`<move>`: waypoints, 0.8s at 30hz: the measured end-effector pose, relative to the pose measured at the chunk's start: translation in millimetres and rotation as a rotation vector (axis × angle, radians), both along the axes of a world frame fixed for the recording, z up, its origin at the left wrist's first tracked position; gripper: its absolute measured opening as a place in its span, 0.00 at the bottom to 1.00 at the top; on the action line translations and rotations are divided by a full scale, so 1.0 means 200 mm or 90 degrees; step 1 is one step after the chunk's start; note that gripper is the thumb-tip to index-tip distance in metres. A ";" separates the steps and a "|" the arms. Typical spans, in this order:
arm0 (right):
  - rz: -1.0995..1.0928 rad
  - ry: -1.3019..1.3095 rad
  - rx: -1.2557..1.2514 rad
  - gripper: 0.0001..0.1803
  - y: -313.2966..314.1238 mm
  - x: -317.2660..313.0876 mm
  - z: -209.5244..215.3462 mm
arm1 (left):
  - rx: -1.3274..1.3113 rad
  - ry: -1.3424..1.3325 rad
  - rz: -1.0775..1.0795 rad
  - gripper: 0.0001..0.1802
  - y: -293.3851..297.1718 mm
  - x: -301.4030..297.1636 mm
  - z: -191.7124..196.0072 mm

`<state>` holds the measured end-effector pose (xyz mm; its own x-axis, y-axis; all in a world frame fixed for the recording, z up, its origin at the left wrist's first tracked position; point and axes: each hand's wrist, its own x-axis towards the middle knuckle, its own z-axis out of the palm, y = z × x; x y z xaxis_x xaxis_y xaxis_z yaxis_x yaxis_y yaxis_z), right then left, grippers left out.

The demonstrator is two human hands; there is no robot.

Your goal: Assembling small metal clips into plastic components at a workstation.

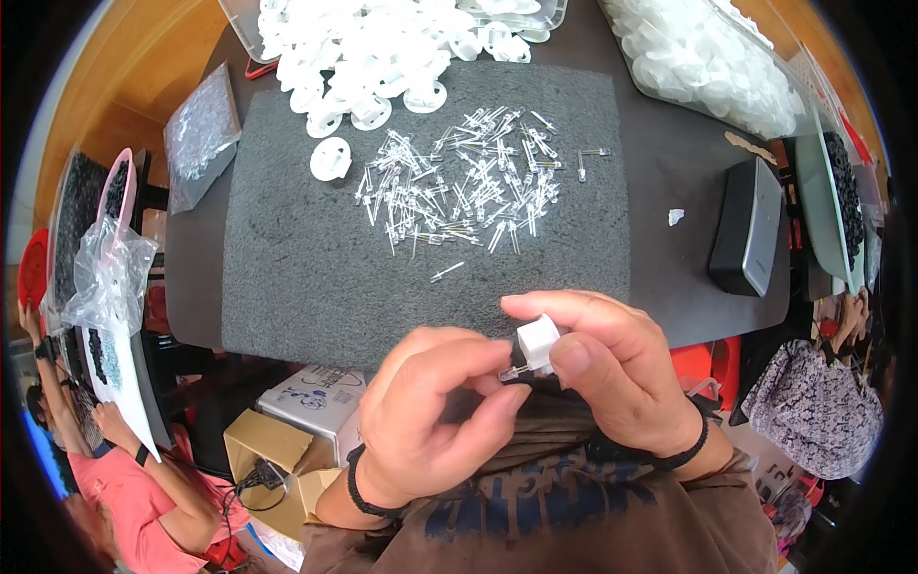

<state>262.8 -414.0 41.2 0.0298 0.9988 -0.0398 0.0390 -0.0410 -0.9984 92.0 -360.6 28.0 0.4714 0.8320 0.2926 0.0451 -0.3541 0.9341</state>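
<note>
My right hand [622, 368] grips a small white plastic part [537, 337] between thumb and fingers, close to my body. Thumb and forefinger of my left hand [426, 411] pinch a clear LED [512, 373]. Its metal legs point at the lower side of the white part; whether they touch or enter it is too small to tell. Beyond my hands, a loose pile of clear LEDs [488, 177] with long legs lies on a dark grey foam mat [296, 249]. One single LED [447, 272] lies nearer to me, apart from the pile.
White plastic parts [373, 57] spill from a clear bin at the back; one round white part [330, 159] lies apart. A bin of translucent caps [708, 67] stands back right, with a black box [744, 227] nearer. A clear bag [201, 134] lies left. Co-workers [143, 497] sit at both sides.
</note>
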 end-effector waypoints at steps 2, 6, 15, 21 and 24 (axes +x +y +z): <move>-0.007 -0.001 -0.011 0.18 0.00 0.00 0.01 | 0.033 0.019 -0.016 0.16 0.02 -0.03 0.00; 0.001 -0.013 -0.005 0.18 0.00 0.01 0.00 | 0.082 0.074 -0.037 0.16 0.04 -0.04 0.00; 0.039 -0.053 0.053 0.18 0.00 0.00 -0.03 | 0.223 0.111 -0.039 0.17 0.02 -0.03 0.03; 0.048 -0.084 0.052 0.18 0.02 0.02 -0.01 | 0.232 0.112 -0.029 0.17 0.02 -0.03 0.01; 0.044 -0.092 0.022 0.18 0.01 0.01 0.00 | 0.221 0.113 -0.039 0.16 0.03 -0.04 0.01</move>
